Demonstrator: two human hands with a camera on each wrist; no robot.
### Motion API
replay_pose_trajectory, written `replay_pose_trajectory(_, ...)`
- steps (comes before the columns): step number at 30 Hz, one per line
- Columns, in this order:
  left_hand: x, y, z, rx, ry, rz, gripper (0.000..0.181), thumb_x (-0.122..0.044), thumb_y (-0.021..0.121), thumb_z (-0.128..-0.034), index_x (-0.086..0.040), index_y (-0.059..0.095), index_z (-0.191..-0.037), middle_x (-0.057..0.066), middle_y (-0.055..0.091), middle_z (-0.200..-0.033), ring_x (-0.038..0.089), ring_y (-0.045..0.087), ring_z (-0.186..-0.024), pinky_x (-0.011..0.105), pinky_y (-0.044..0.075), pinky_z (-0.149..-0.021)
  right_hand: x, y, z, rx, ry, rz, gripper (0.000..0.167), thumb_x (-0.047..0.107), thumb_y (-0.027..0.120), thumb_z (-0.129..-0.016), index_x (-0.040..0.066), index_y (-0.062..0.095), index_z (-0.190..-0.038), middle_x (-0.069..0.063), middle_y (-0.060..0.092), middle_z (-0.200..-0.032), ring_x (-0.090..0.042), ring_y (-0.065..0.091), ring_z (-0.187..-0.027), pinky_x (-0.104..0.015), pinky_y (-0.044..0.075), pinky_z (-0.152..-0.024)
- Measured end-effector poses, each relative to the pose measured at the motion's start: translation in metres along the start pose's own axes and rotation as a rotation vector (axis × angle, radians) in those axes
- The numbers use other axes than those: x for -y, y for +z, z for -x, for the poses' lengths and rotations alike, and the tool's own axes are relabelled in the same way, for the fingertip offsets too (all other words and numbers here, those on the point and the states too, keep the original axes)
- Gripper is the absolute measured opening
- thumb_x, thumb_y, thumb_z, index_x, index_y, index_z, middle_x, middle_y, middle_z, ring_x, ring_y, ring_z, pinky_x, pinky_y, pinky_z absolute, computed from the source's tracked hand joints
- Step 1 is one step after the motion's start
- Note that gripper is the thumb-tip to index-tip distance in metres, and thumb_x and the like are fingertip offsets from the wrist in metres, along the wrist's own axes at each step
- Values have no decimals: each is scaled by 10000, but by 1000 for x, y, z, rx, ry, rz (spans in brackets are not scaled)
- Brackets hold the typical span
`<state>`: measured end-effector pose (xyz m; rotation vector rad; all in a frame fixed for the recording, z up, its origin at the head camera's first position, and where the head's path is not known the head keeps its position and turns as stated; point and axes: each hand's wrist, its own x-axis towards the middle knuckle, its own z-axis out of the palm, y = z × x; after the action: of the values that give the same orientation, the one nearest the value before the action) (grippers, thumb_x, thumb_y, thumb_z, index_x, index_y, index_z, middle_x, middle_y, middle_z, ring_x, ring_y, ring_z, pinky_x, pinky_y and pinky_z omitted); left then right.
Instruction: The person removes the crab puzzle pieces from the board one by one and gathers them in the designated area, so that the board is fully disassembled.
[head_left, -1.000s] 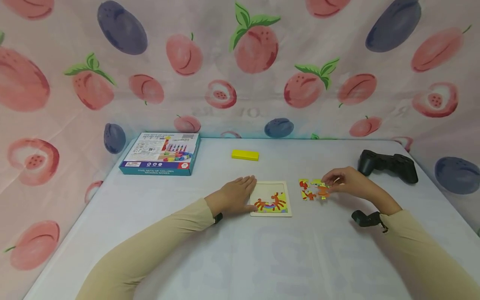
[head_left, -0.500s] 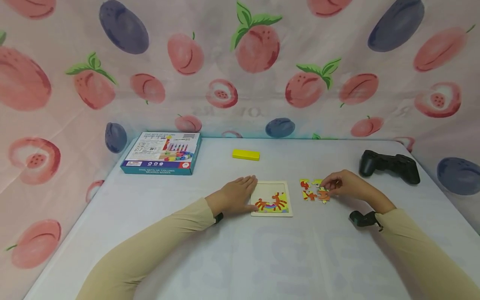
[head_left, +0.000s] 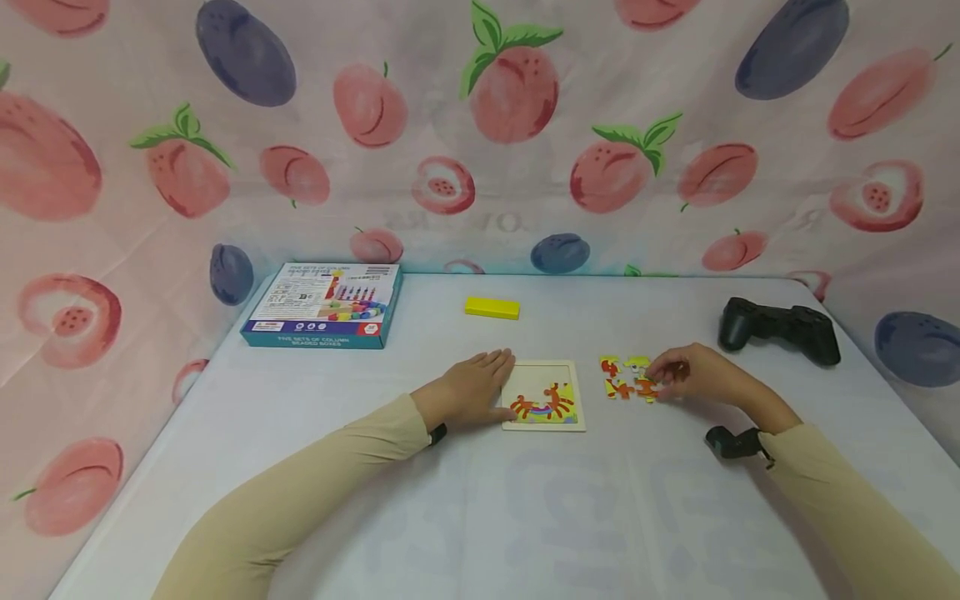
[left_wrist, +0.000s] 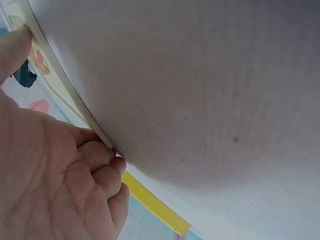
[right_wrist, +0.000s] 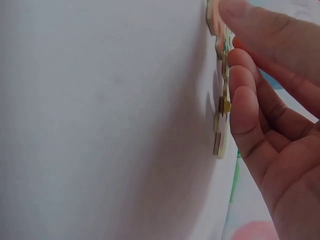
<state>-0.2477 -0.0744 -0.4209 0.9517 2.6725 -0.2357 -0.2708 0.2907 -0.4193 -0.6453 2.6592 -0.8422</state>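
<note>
4 loose pieces (head_left: 619, 389) seem to lie on the table (head_left: 465, 517), close together just beyond the right-hand edge of the board (head_left: 536, 372), their outer side partly covered by the right hand (head_left: 697, 373). That hand is bent over them, thumb and fingers partly curved; the right wrist view shows the thumb over an orange piece and a gap behind it, but whether it really pinches anything I cannot tell. The left hand (head_left: 467, 390) lies flat and stretched out along the board's left edge, its thumb reaching onto the near corner.

Picture fills the board's lower part and much of its right side, while the upper left shows bare, so the step in hand looks like taking up 1 piece to fit there. Thin, flat pieces probably give little to grip: better to catch 1 by opposite edges, or slide it clear of its neighbours, than to press from above, which could drag the others along. Turning it to match the print before lowering it should save fumbling at the frame. The left hand's hold seems well placed to stop the board from skidding, though its thumb should be kept off the bare area. Light pressure ought to be enough.
</note>
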Motion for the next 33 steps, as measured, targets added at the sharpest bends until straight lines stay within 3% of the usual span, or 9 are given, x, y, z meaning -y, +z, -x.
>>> replay_pose_trajectory(6,0,-1,0,9,-9,-1,908,-639,426,-892,-52,113,-1511,84,134,-1588,194,139,-1472,323,142,-1206,18,5,-3,-18,-81,20,275,132,795,-726,32,702,-965,-30,658,-857,-44,495,-706,-180,456,-611)
replay_pose_trajectory(17,1,0,1,-9,7,11,900,-631,423,-899,-35,128,-1506,103,148,-1583,209,149,-1470,329,153,-1206,71,28,-45,87,-202,-34,298,136,786,-745,51,696,-1017,-55,673,-923,-134,566,-783,-209,510,-689)
replay_pose_trajectory(24,-1,-3,1,-11,7,21,894,-620,446,-896,-36,148,-1504,101,164,-1581,213,166,-1467,332,166,-1203,80,43,-63,175,-169,-36,329,166,806,-726,89,700,-1028,-18,677,-957,-131,568,-831,-236,518,-741)
replay_pose_trajectory(33,-1,-1,-1,-5,-5,13,905,-633,442,-890,-47,135,-1508,89,151,-1584,201,154,-1469,324,157,-1204,86,47,-65,197,-117,-3,290,145,814,-714,94,709,-980,-7,657,-912,-154,529,-776,-231,494,-679)
